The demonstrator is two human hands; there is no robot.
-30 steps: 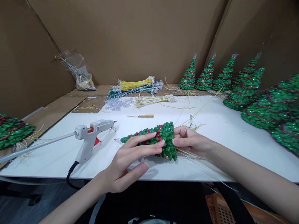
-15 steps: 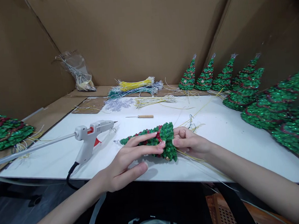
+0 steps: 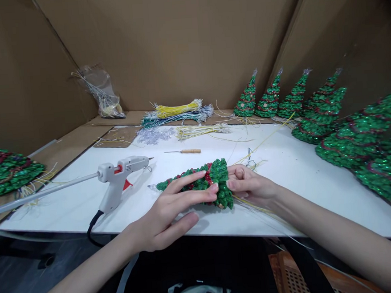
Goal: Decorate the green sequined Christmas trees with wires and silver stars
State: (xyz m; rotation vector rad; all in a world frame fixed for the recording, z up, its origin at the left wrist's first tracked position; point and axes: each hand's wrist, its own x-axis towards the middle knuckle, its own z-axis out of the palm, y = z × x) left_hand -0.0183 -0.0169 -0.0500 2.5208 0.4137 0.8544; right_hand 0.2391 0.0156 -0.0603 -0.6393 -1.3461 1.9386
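Note:
A small green Christmas tree (image 3: 221, 176) with red garland lies on its side on the white table, its clear tip to the left and its base to the right. My left hand (image 3: 163, 213) rests over it with fingers stretched flat along the branches and the thumb apart. At the open base, my right hand (image 3: 250, 183) is closed, thumb and fingers pinched together against the rim. What they pinch is hidden. Thin yellow and white wires (image 3: 253, 205) trail from the base beneath that hand.
A white glue gun (image 3: 113, 188) stands at the left. Behind the tree lies a wooden-handled awl (image 3: 191, 151). Wire bundles (image 3: 179, 108) and clear snowflake-like pieces (image 3: 156, 135) lie farther back. Several finished-looking trees (image 3: 320, 115) line the right; another tree (image 3: 10, 173) stands left.
Both hands hold nearly the same pose. The tree's base and my right hand have shifted very slightly to the right.

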